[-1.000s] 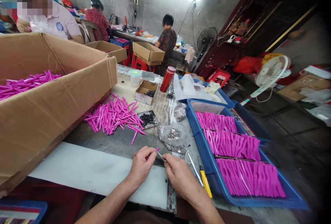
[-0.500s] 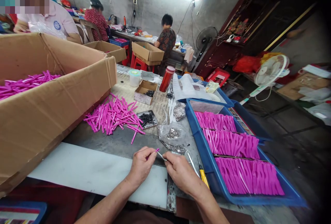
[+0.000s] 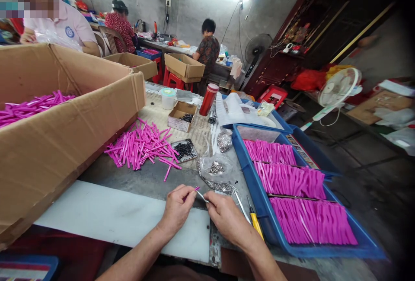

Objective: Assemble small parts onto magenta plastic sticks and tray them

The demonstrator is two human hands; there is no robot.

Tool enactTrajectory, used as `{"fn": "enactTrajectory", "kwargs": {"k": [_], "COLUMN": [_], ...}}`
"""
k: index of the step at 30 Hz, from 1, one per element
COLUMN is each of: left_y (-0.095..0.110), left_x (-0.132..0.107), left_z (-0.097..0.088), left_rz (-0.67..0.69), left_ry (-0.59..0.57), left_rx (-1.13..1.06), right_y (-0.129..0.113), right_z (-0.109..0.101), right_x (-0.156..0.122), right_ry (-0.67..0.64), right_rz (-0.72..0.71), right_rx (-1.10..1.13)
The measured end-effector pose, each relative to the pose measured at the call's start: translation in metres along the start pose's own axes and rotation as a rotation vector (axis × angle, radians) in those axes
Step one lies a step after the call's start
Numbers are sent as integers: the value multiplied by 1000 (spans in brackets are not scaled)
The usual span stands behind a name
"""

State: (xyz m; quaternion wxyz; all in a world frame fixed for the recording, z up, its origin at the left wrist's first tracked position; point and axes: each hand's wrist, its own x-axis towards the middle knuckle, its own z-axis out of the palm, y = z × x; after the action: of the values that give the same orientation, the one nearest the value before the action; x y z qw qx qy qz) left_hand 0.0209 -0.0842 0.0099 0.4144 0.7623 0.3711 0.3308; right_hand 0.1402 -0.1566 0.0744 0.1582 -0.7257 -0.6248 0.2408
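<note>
My left hand (image 3: 177,207) is closed in a pinch on a magenta strip (image 3: 196,188), whose tip shows between thumb and forefinger. My right hand (image 3: 227,216) is closed around a slim whitish tool (image 3: 202,196). The tool's end meets the strip or lies very close to it; its exact kind I cannot make out. Beyond my left hand lies a loose pile of magenta strips (image 3: 139,145). A tray of small black parts (image 3: 184,150) and a plastic bag of small metal rings (image 3: 216,167) lie farther up the table.
A large cardboard box (image 3: 65,142) with more strips stands left. At right, a blue bin (image 3: 275,237) holds rows of magenta pieces. A yellow-handled tool (image 3: 256,225) lies between bin and right hand. A red flask (image 3: 209,99) stands farther back. Several people sit beyond the table.
Both hands stay in nearly the same place, still pinching the strip and the slim tool. The camera view has shifted slightly.
</note>
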Motion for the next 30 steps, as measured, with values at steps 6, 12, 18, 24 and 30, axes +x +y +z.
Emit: {"fn": "enactTrajectory", "kwargs": {"k": [6, 12, 18, 24, 30], "left_y": [-2, 0, 0, 1, 3], "left_x": [0, 0, 0, 0, 0], "left_z": [1, -1, -1, -1, -2], "left_rz": [4, 6, -4, -2, -9], "left_ry": [-9, -20, -25, -20, -13], "left_rx": [-7, -4, -9, -7, -4], "right_y": [2, 2, 2, 0, 0], "right_z": [-2, -1, 0, 1, 0], "right_x": [2, 1, 0, -1, -1], "right_ry": [-10, -10, -6, -12, -5], "right_rz": [-20, -13, -11, 7, 3], "right_rx": [-20, -32, -35, -19, -10]}}
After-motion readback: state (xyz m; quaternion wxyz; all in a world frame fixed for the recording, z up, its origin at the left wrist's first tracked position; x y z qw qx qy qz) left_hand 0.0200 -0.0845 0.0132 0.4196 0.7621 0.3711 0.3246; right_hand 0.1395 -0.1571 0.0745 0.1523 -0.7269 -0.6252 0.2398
